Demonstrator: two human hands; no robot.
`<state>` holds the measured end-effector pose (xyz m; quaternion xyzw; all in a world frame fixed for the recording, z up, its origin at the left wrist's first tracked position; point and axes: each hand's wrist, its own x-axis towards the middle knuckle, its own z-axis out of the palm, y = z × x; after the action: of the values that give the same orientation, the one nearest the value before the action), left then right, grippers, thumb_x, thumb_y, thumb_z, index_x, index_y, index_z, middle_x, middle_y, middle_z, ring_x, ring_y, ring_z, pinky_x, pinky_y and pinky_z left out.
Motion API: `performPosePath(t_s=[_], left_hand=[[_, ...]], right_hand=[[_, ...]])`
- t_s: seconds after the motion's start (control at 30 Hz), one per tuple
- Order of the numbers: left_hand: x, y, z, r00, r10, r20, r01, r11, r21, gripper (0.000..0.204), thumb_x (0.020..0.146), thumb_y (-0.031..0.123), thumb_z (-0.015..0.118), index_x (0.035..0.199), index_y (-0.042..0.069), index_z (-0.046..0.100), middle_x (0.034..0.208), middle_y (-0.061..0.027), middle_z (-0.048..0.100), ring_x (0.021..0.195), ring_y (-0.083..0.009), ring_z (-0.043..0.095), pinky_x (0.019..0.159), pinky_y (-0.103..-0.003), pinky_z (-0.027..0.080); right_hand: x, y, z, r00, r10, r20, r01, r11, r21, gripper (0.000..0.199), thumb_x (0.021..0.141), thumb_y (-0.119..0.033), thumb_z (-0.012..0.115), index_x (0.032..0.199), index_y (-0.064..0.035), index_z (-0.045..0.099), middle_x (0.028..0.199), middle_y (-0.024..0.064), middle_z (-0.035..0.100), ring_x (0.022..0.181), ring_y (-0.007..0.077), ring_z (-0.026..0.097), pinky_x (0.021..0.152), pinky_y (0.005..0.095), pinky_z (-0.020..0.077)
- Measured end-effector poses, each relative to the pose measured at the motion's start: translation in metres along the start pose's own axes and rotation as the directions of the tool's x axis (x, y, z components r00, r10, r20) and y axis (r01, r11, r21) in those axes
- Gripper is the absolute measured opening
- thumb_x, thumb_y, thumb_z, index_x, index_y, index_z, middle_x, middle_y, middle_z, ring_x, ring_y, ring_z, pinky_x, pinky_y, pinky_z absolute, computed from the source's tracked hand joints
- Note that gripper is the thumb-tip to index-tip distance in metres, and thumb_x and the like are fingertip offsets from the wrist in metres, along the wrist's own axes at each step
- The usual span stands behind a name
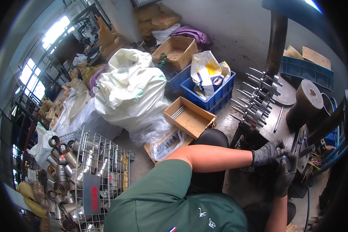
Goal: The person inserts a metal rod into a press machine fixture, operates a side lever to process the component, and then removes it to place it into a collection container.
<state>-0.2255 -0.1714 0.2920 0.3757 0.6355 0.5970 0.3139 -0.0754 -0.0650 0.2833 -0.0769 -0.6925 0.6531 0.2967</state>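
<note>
Grip of grey-gloved left hand [267, 153] and grey-gloved right hand [285, 176]: fingers curled, beside grey metal bench's [268, 135] near edge; contents cannot be told.

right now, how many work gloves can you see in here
2: one dark grey glove on the left hand, a second glove on the right hand, close together at the right of the view. Others could be hidden in the clutter.

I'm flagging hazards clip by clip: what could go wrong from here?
Pointed rods stick out beyond the left hand; reaching over them might scrape the bare forearm. The lone rod lying nearby could roll if knocked. Wires near the right hand might catch it.
</note>
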Motion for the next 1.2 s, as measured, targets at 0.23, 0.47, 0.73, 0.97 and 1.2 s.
performPosePath(t_s=[0.23, 0.47, 0.73, 0.97, 1.2], left_hand=[[-0.047, 0.032, -0.037, 0.999, -0.026, 0.02, 0.025, 0.999, 0.045, 0.032, 0.096, 0.026, 0.074, 0.112, 0.001, 0.06, 0.096, -0.0126, 0.068, 0.092, -0.0188, 0.066, 0.082, -0.036, 0.055], [-0.109, 0.089, -0.202, 0.848, 0.038, -0.528, -0.033, 0.999, 0.018, 0.031, 0.103, 0.042, 0.069, 0.104, 0.012, 0.06, 0.079, -0.0045, 0.065, 0.051, -0.0114, 0.061, 0.041, -0.026, 0.048], [-0.291, 0.124, -0.586, -0.053, -0.338, -0.939, -0.503, 0.822, -0.267, 0.067, 0.098, 0.067, 0.06, 0.132, 0.008, 0.062, 0.112, -0.0147, 0.069, 0.094, -0.0321, 0.072, 0.071, -0.044, 0.062], [-0.161, 0.053, -0.451, 0.359, -0.325, -0.875, -0.285, 0.855, -0.434, 0.043, 0.105, 0.051, 0.058, 0.113, 0.009, 0.063, 0.089, -0.0094, 0.071, 0.07, -0.0246, 0.069, 0.056, -0.034, 0.058], [-0.121, 0.079, -0.214, 0.84, -0.435, -0.323, 0.066, 0.674, -0.736, 0.041, 0.1, 0.045, 0.069, 0.117, 0.008, 0.068, 0.097, -0.0052, 0.072, 0.081, -0.0218, 0.069, 0.067, -0.032, 0.056]], right_hand=[[0.002, -0.037, 0.026, 0.985, 0.111, 0.132, -0.135, 0.973, 0.19, 0.058, 0.096, -0.044, 0.075, 0.135, -0.0029, 0.059, 0.124, 0.0093, 0.066, 0.114, 0.0212, 0.063, 0.101, 0.0379, 0.05], [0.015, -0.044, 0.002, 0.988, -0.097, 0.12, 0.087, 0.993, 0.084, 0.048, 0.104, -0.039, 0.061, 0.139, -0.0056, 0.057, 0.111, 0.0048, 0.066, 0.074, 0.0084, 0.058, 0.06, 0.0218, 0.0467], [0.021, -0.041, -0.007, 0.994, 0.074, 0.078, -0.092, 0.96, 0.265, 0.033, 0.104, -0.031, 0.066, 0.131, -0.0109, 0.063, 0.106, -0.0009, 0.065, 0.072, 0.0054, 0.057, 0.06, 0.02, 0.0466], [0.032, -0.051, -0.059, 0.982, -0.105, -0.156, 0.103, 0.994, -0.021, 0.031, 0.102, -0.017, 0.069, 0.13, -0.0056, 0.064, 0.111, 0.0023, 0.067, 0.089, 0.0107, 0.064, 0.079, 0.0254, 0.0521], [0.061, -0.037, -0.084, 0.767, -0.62, -0.167, 0.364, 0.634, -0.682, 0.027, 0.095, 0.007, 0.067, 0.121, -0.0009, 0.07, 0.121, 0.0106, 0.069, 0.116, 0.0236, 0.066, 0.104, 0.0357, 0.0518]])
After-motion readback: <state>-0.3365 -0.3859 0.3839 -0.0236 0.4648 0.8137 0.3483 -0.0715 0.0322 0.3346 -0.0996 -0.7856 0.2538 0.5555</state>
